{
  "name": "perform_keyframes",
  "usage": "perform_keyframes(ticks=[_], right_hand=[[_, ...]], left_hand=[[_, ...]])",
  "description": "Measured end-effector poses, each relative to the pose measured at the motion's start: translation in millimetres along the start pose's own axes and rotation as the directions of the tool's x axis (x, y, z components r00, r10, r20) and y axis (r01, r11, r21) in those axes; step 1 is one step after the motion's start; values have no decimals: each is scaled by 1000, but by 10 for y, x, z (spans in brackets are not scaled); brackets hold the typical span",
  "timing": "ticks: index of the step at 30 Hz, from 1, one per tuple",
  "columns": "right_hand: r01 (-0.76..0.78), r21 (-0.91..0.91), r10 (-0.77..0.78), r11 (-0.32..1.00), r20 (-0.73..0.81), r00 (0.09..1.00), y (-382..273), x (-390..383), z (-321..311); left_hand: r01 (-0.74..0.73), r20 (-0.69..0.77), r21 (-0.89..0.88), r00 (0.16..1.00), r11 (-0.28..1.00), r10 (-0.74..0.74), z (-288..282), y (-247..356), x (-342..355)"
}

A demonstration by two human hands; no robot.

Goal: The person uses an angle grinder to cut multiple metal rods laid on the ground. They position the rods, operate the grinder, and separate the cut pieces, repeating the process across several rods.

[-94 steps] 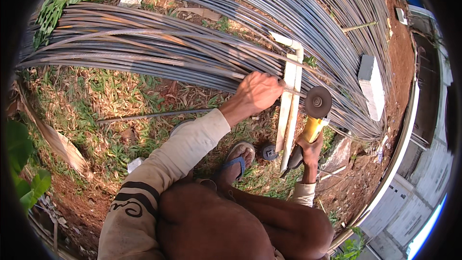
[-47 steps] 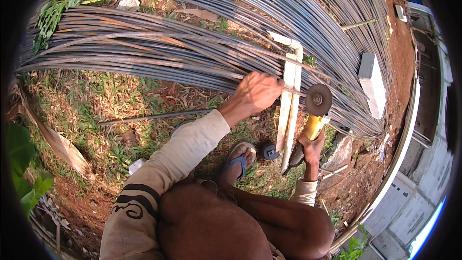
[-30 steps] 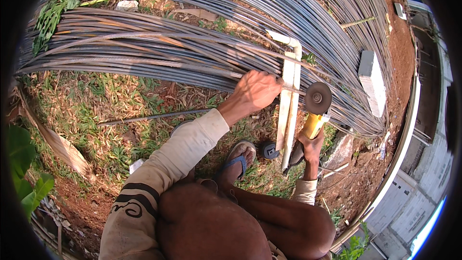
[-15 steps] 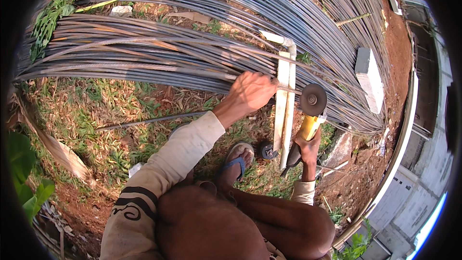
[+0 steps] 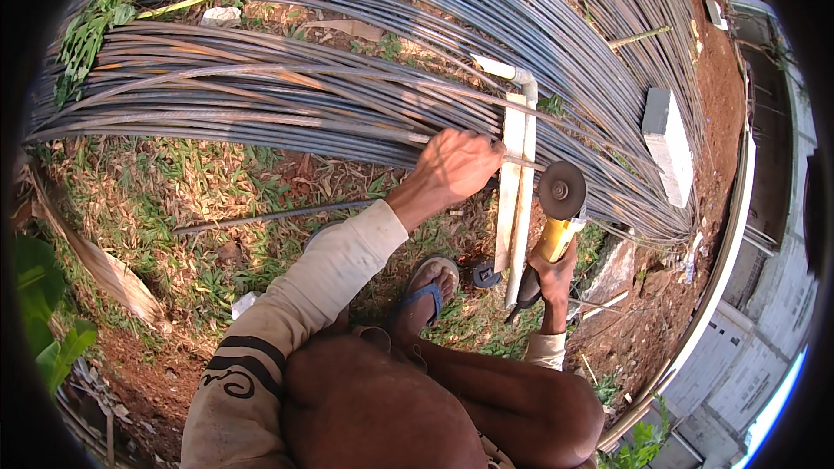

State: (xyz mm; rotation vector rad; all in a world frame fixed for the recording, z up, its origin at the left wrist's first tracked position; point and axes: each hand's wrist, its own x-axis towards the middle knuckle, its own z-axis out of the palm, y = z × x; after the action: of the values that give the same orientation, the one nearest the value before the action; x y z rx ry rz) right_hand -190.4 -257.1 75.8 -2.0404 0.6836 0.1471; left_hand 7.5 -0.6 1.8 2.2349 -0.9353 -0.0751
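My left hand [image 5: 453, 163] is closed around a steel rebar rod [image 5: 519, 160], its knuckles up. The rod's end sticks out to the right, over a pale flat strip [image 5: 511, 191] and a white pipe with an elbow [image 5: 527, 148]. My right hand [image 5: 556, 276] grips a yellow angle grinder [image 5: 556, 239] from below. The grinder's round disc [image 5: 563, 191] faces up, just right of the pipe and close to the rod's end. Whether the disc touches the rod I cannot tell.
Long bundles of rebar [image 5: 347, 113] curve across the ground ahead. A pale block [image 5: 667, 146] lies on them at the right. A loose rod [image 5: 269, 218] rests on the grass, left of my sandalled foot [image 5: 430, 288]. A low wall edge [image 5: 734, 234] bounds the far right.
The grinder and its disc have come slightly nearer to me, with my right hand. My left hand keeps its hold on the rod, almost unmoved.
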Motion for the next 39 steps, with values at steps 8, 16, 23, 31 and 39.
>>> perform_keyframes(ticks=[8, 16, 23, 31, 39], right_hand=[[34, 20, -34, 999, -13, 999, 64, 78, -1], [85, -3, -85, 996, -30, 996, 7, 284, -10], [32, 47, -31, 998, -19, 999, 8, 140, 29], [43, -7, -43, 999, -21, 999, 75, 7, 39], [25, 23, -24, 999, -35, 999, 85, -7, 64]], left_hand=[[45, 44, 26, 998, 999, -46, 22, 15, 21], [21, -2, -30, 1000, 999, -21, -14, 14, -18], [31, 86, -13, 996, 999, -30, -33, 8, 6], [26, 93, -7, 995, 1000, -25, -45, 4, 17], [27, 92, -1, 995, 1000, -26, -14, -1, 3]])
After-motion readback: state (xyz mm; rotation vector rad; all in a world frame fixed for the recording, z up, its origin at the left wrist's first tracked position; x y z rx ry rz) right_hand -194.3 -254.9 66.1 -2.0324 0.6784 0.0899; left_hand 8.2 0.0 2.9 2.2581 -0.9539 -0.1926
